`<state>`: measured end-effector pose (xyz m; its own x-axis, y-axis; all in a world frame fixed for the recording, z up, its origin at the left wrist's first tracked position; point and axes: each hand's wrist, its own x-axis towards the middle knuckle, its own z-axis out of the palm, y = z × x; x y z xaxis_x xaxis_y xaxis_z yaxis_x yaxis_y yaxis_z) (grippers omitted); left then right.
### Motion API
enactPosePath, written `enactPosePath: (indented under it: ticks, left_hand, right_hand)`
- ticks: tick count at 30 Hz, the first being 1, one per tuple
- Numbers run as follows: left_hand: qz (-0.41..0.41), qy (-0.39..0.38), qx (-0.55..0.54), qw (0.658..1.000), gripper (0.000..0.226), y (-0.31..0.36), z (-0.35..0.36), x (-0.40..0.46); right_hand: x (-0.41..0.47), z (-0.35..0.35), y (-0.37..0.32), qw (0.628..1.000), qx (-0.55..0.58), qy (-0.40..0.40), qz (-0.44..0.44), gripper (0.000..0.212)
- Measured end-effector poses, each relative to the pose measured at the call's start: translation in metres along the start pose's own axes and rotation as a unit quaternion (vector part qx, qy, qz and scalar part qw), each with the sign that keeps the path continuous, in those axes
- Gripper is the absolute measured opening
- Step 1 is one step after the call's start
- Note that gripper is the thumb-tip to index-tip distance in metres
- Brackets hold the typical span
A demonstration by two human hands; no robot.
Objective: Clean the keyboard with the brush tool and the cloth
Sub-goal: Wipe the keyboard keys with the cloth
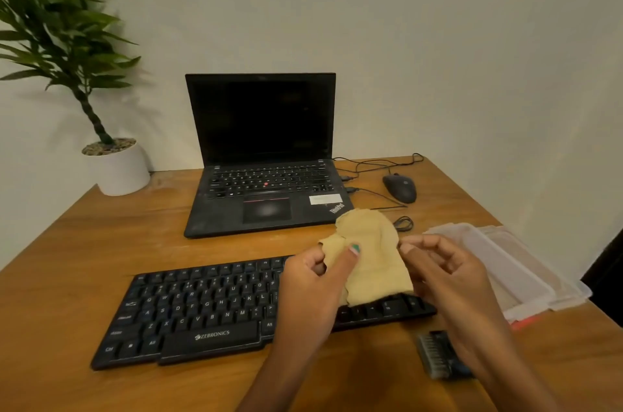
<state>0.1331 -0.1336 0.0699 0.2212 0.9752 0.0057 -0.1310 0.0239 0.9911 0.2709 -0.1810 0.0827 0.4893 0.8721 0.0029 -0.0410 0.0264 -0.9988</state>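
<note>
**Over the keyboard, cloth in both hands**

At the far left of the bench point(101, 226) stands a potted plant point(114, 162); beside it an open laptop point(266, 182) reads "ThinkPad". Nearer lies the black keyboard point(188, 310), marked "ZEBRONICS" below its space bar. Above its right end the left hand point(313, 290) pinches one edge of the tan cloth point(371, 256), thumb on top; the right hand point(445, 273) appears to grip the other edge, fingers curled. The cloth looks light and limp (best bunched into a pad, probably, before wiping). The brush tool point(438, 354) lies on the bench near the right wrist, likely stiff and easily taken by its body. Clear plastic trays point(526, 270) sit far right.
</note>
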Motion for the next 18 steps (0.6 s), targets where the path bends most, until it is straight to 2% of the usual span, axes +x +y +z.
enactPosePath:
  ticks: [3,5,7,9,13,16,18]
  left_hand:
    - [-0.009,0.012,-0.020,1.000,0.005,0.005,-0.006,0.003]
    - [-0.019,0.016,-0.028,0.999,0.008,0.007,-0.009,0.004]
    - [-0.040,0.012,-0.034,0.999,0.011,0.008,-0.010,0.003]
    - [-0.067,0.001,-0.044,0.997,0.016,0.008,-0.011,0.004]
    - [-0.080,-0.010,-0.020,0.997,0.036,0.007,-0.014,0.006]
    - [0.011,0.015,0.014,1.000,0.047,0.004,-0.017,0.007]
    - [0.073,0.001,0.047,0.996,0.048,-0.002,-0.020,0.007]
  right_hand:
    - [-0.006,-0.001,0.005,0.992,-0.074,-0.012,-0.105,0.035]
    - [-0.009,-0.003,0.006,0.973,-0.154,-0.092,-0.149,0.053]
    - [-0.008,-0.003,0.012,0.930,-0.273,-0.161,-0.186,0.068]
    - [-0.005,-0.001,0.016,0.907,-0.317,-0.171,-0.220,0.065]
    - [0.000,0.001,0.015,0.932,-0.233,-0.083,-0.266,0.030]
    - [0.000,0.004,0.009,0.966,-0.141,-0.047,-0.210,0.020]
    - [0.000,0.006,0.006,0.985,-0.062,-0.047,-0.155,0.021]
